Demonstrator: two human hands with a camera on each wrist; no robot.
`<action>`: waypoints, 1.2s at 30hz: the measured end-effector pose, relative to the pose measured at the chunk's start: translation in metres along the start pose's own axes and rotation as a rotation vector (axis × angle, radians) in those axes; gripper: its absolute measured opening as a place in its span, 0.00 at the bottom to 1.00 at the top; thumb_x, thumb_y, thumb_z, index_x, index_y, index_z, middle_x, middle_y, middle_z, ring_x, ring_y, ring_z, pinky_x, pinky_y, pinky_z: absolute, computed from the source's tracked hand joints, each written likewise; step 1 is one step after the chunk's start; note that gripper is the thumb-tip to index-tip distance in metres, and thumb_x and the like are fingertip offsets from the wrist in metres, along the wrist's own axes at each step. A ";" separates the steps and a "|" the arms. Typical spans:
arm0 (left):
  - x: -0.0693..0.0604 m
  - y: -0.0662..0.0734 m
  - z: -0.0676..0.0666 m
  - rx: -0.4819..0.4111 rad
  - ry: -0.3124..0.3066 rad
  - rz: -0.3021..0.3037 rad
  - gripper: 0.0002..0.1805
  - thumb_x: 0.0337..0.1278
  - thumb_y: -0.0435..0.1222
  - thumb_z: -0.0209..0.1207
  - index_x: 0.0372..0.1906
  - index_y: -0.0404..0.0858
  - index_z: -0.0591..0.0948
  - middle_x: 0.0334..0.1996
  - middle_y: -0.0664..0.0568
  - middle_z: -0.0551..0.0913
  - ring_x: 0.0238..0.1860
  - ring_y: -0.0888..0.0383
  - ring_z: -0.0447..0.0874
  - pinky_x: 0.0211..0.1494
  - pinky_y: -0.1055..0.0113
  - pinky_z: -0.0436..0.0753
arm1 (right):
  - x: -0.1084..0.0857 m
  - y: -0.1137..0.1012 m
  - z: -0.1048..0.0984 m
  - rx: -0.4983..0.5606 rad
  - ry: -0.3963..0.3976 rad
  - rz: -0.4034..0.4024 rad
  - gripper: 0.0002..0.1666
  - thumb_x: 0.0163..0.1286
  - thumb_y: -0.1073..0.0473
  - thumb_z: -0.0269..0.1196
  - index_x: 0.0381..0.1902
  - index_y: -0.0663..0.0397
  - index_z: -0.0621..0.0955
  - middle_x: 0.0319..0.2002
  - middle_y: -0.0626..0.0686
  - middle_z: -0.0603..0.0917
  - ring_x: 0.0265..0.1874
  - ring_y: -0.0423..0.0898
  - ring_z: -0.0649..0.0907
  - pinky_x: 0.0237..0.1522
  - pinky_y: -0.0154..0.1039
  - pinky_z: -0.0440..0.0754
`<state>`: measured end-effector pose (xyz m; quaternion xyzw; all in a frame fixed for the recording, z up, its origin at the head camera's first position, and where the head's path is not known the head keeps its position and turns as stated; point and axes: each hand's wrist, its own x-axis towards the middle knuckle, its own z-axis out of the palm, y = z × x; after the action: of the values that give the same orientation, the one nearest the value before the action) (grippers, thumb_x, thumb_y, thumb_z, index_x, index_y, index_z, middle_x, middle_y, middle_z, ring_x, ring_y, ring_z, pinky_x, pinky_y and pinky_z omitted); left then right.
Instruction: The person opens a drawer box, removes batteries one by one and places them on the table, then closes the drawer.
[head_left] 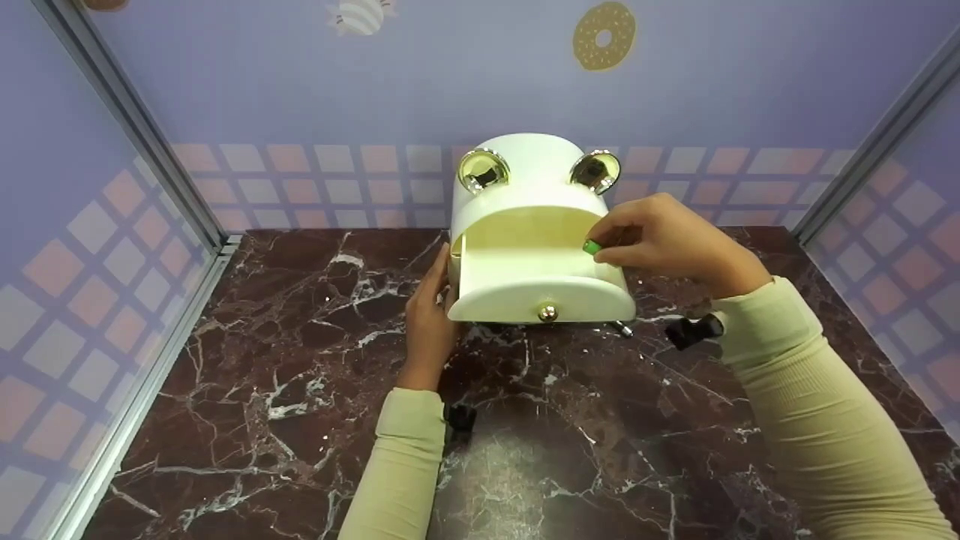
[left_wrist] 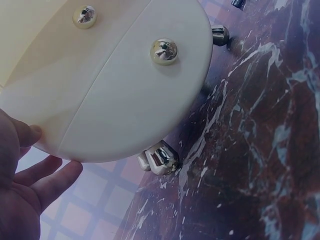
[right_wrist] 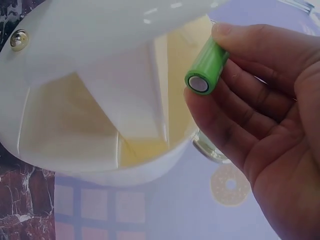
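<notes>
A white rounded drawer box (head_left: pixel 525 150) has its upper drawer (head_left: pixel 540 294) pulled out, with a gold knob on the front. My left hand (head_left: pixel 433 322) rests on the box's left side; in the left wrist view its thumb (left_wrist: pixel 31 134) and fingers touch near the seam between the two drawer fronts. Above the right side of the drawer, my right hand (head_left: pixel 652 240) pinches a small green battery (right_wrist: pixel 206 67) between thumb and fingertips. The battery's flat pale end points away from the palm. A divider (right_wrist: pixel 122 90) stands inside the drawer.
Two shiny round ears (head_left: pixel 484 171) stick up from the box top. Short metallic feet (left_wrist: pixel 162 157) hold it above the dark marbled table (head_left: pixel 300 360). Lilac patterned walls (head_left: pixel 300 75) enclose the back and sides. A black wrist camera (head_left: pixel 694 330) sits by the right cuff.
</notes>
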<state>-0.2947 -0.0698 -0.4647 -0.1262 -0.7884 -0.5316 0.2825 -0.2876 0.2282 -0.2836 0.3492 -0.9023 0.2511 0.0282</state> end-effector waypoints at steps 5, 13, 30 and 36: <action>0.000 0.001 0.000 0.003 0.005 0.001 0.31 0.67 0.32 0.55 0.72 0.53 0.65 0.62 0.49 0.78 0.53 0.54 0.84 0.52 0.64 0.85 | -0.005 0.005 -0.002 0.057 0.010 0.039 0.09 0.61 0.57 0.70 0.40 0.48 0.87 0.34 0.45 0.88 0.32 0.37 0.85 0.35 0.30 0.85; 0.000 0.001 0.000 0.009 0.009 -0.003 0.32 0.66 0.30 0.56 0.72 0.51 0.66 0.64 0.50 0.77 0.53 0.53 0.84 0.55 0.66 0.84 | -0.011 0.013 -0.005 0.102 0.031 0.037 0.09 0.60 0.58 0.70 0.40 0.48 0.86 0.33 0.48 0.88 0.29 0.37 0.85 0.32 0.30 0.85; -0.001 0.002 -0.003 0.007 0.003 -0.022 0.30 0.67 0.30 0.55 0.72 0.49 0.66 0.62 0.47 0.78 0.53 0.52 0.84 0.56 0.65 0.83 | -0.027 0.024 -0.002 0.199 0.033 0.128 0.11 0.59 0.63 0.70 0.41 0.53 0.85 0.35 0.52 0.88 0.31 0.39 0.86 0.33 0.31 0.86; -0.001 0.003 -0.004 -0.011 0.002 -0.021 0.32 0.67 0.30 0.55 0.72 0.52 0.66 0.63 0.47 0.77 0.54 0.50 0.83 0.57 0.66 0.83 | -0.031 0.029 -0.001 0.218 0.033 0.147 0.10 0.59 0.63 0.71 0.40 0.54 0.85 0.35 0.52 0.87 0.31 0.40 0.85 0.35 0.30 0.86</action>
<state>-0.2913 -0.0720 -0.4623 -0.1188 -0.7865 -0.5392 0.2769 -0.2836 0.2662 -0.3024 0.2789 -0.8923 0.3548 -0.0134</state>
